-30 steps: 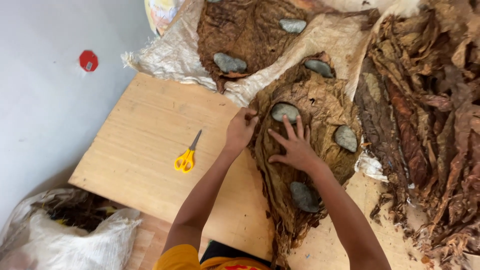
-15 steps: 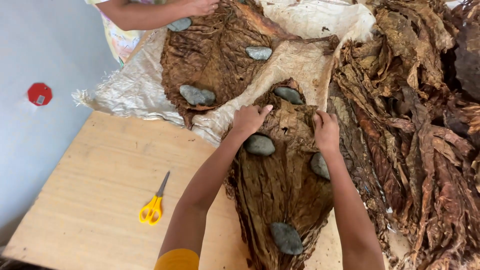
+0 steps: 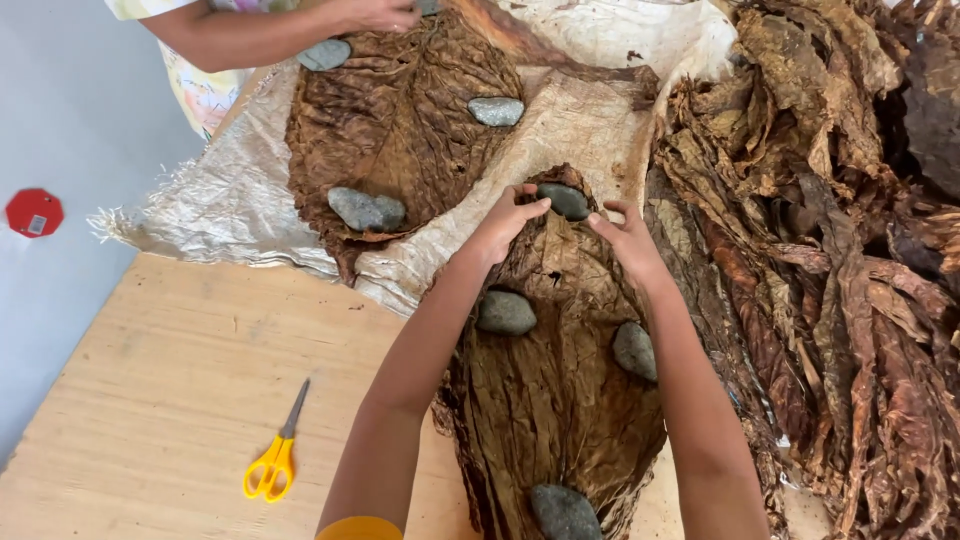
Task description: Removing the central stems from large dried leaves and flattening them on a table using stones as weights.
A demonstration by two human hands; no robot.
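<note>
Nearest the person, well below both hands, a grey stone (image 3: pixel 565 512) pins the near end of a big brown dried leaf (image 3: pixel 560 420) spread on the wooden worktop (image 3: pixel 170 380). Far off to the left of the left hand lie yellow-handled scissors (image 3: pixel 272 465), untouched. Just below the left hand sits a second stone (image 3: pixel 505 312), and below the right hand a third stone (image 3: pixel 635 350), both resting on the leaf.

The left hand (image 3: pixel 510 215) and right hand (image 3: pixel 625 235) are apart, one at each side of the leaf's far tip. Their fingers are loose and pressed down on the leaf, and neither is closed around anything. Between them is a fourth stone (image 3: pixel 565 200), with the left fingertips at its edge. The work in hand looks like flattening the far end of the leaf around this stone. More smoothing calls for a light touch, since the leaf looks dry and has a small hole just below the hands.

Beyond the left hand a second leaf (image 3: pixel 400 130) lies on pale sacking (image 3: pixel 220 210), weighted with more stones, and another person's arm (image 3: pixel 260 30) reaches over it. To the right of the right hand is a heap of crumpled leaves (image 3: pixel 830 250).

Half a second ago the hands were lower on the leaf, the right one close by the third stone. Both are now up at the tip.
</note>
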